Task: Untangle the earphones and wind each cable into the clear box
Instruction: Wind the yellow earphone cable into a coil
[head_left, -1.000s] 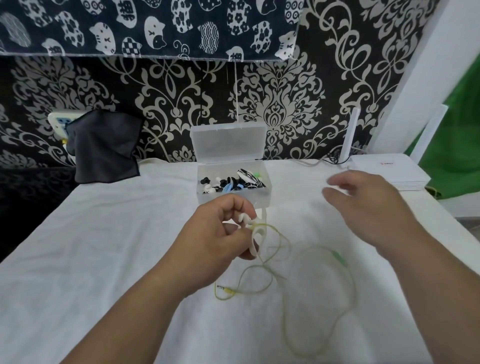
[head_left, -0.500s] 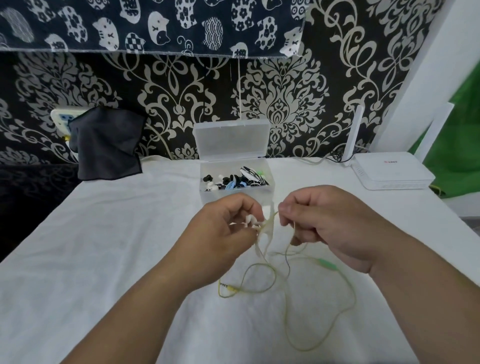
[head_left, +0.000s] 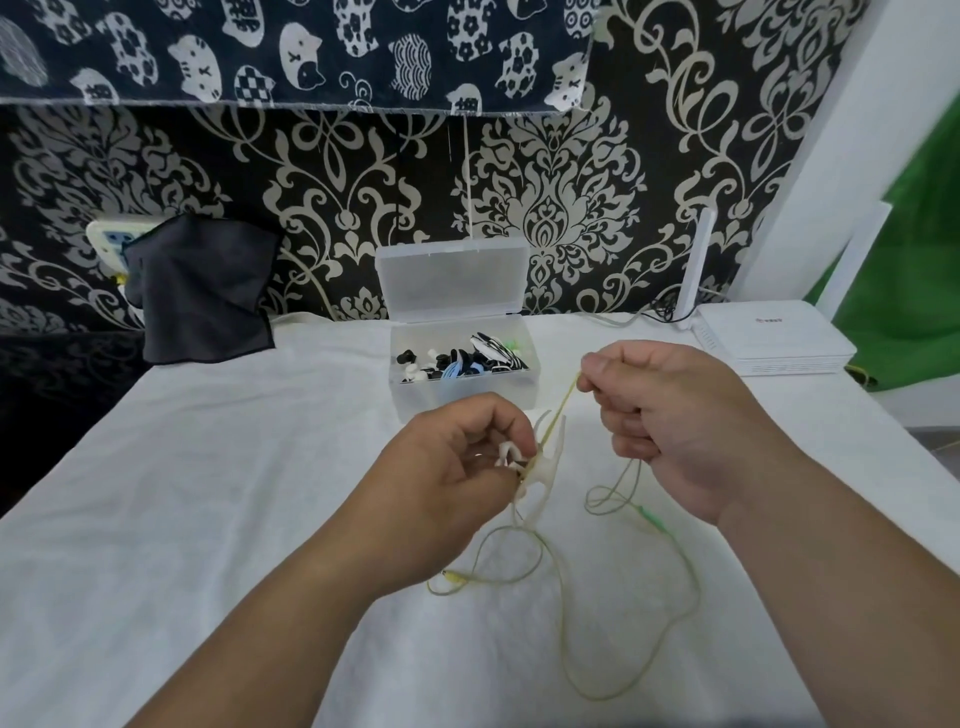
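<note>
While L hand (head_left: 447, 483) grips white earbuds (head_left: 506, 452), R hand (head_left: 670, 415) pinches thin yellow-green cable (head_left: 560, 410) taut.

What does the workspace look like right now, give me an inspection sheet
Surface: white cloth-covered table.
Job's things: clear box, lid up, earphones inside; yellow-green cable outside it.
Clutter: dark cloth, white router.
Hands: left hand pinches the earbuds; right hand pinches the cable, taut between them.
Cables: loose loops on the table, plug by the left wrist; router lead at the wall.
Surroundings: patterned wallpaper, cat-print fabric, green sheet.
</note>
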